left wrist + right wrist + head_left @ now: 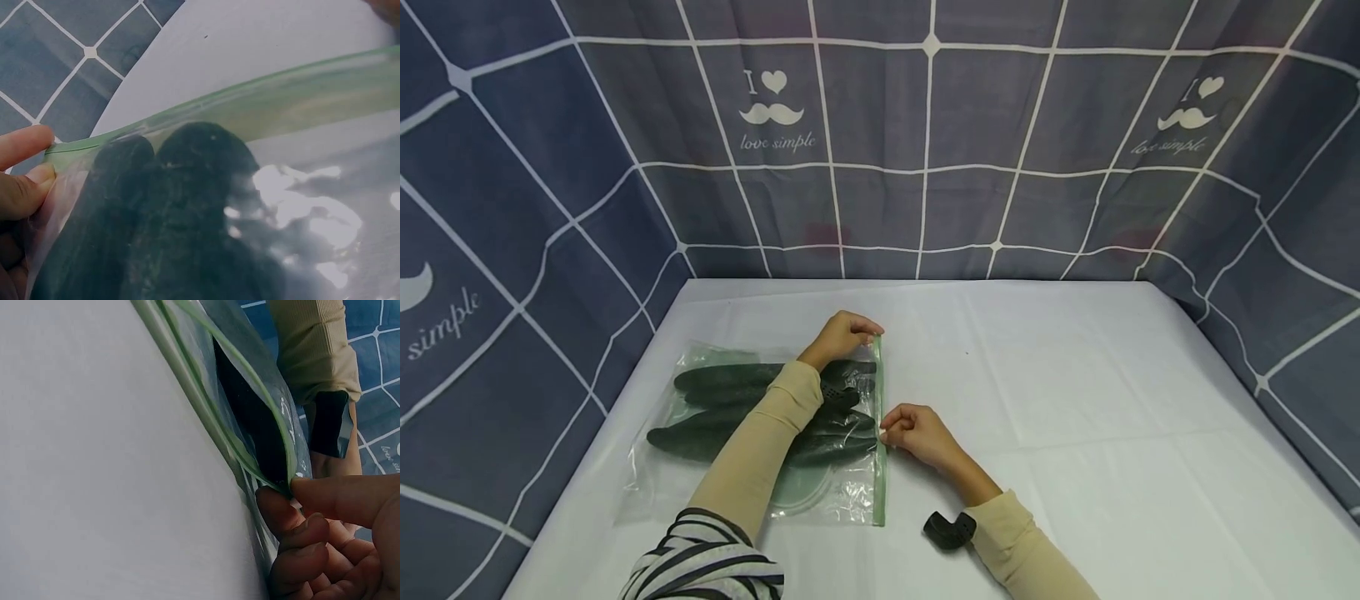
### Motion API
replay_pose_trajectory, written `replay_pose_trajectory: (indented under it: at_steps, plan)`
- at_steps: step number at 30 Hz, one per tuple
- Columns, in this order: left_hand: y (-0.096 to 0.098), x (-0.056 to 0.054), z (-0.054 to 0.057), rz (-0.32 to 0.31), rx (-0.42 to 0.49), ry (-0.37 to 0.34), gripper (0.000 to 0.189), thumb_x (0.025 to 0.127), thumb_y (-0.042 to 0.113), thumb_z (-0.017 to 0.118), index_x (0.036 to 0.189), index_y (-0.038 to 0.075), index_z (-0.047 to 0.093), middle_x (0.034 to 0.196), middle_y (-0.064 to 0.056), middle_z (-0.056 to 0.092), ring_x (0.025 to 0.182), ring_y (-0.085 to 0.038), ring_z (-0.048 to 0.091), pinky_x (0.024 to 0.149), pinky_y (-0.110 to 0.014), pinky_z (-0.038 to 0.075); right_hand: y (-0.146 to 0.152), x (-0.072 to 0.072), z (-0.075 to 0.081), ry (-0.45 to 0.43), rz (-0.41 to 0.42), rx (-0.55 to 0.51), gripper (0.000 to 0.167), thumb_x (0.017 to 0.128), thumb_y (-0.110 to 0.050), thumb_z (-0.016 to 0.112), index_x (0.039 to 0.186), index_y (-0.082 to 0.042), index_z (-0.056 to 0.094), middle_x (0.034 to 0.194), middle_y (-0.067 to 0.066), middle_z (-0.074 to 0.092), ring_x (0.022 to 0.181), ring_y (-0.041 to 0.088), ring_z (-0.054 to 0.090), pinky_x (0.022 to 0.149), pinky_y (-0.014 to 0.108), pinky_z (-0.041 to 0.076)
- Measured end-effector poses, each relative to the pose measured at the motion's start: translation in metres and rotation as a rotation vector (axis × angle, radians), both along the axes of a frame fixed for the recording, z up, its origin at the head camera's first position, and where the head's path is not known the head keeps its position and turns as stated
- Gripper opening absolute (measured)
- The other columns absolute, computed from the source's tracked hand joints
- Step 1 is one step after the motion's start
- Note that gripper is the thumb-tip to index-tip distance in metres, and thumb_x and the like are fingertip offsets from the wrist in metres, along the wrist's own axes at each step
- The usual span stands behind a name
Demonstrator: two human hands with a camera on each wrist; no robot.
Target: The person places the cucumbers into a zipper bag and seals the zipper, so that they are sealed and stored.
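Note:
A clear zip bag (pixel 647 492) with a green zip strip (pixel 879 492) lies on the white table, its mouth to the right. Inside are long dark green things (pixel 688 437) with rounded ends; glare on the plastic hides their kind. My left hand (pixel 844 335) pinches the far end of the strip between thumb and index finger. Lower down the strip, my right hand (pixel 925 435) pinches its edge with thumb and fingertips. In the right wrist view, a dark gap (pixel 250 412) shows between the two green edges above that pinch.
The white table (pixel 1060 375) stretches to the right of the bag. A grey checked curtain (pixel 880 125) surrounds it at the back and sides. A black wrist camera (pixel 950 531) sits by the right sleeve. My left forearm (pixel 760 450) crosses over the bag.

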State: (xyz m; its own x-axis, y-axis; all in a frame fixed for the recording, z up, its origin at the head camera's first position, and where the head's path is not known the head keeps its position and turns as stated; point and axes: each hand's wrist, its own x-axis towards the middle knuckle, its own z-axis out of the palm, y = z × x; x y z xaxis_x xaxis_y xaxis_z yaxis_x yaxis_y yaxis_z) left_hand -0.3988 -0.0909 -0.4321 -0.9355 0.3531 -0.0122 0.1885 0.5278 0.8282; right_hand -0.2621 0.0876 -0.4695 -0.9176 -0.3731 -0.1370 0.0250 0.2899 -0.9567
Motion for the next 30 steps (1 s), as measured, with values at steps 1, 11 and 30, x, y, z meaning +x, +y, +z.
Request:
replay_pose_trajectory:
  at_steps: [1,11,30]
  plan:
    - [0.0,0.0,0.0,0.002,-0.003,-0.001,0.023,0.085,-0.001,0.055,0.103,0.003,0.069,0.104,-0.014,0.067,0.085,-0.022,0.063,0.069,-0.027,0.05,0.0,0.001,0.0,-0.004,0.004,-0.004,0.015,0.076,-0.004,0.062,0.089,0.003,0.061,0.061,-0.002,0.057,0.048,0.007,0.041,0.045,0.02,0.034]
    - [0.0,0.002,0.004,-0.001,-0.011,-0.011,0.024,0.086,0.0,0.054,0.105,0.002,0.068,0.106,-0.015,0.067,0.087,-0.023,0.063,0.07,-0.027,0.049,0.0,0.014,0.011,-0.005,0.02,-0.022,0.016,0.076,0.0,0.062,0.09,0.007,0.06,0.065,0.005,0.061,0.049,0.007,0.042,0.045,0.019,0.034]
    - [-0.004,-0.001,0.002,-0.022,0.004,0.026,0.023,0.086,-0.002,0.054,0.105,-0.002,0.067,0.103,-0.019,0.066,0.083,-0.022,0.064,0.068,-0.026,0.05,0.003,0.022,-0.003,-0.054,0.033,-0.051,0.017,0.075,-0.006,0.064,0.087,0.005,0.061,0.061,-0.005,0.056,0.047,0.005,0.041,0.044,0.018,0.034]
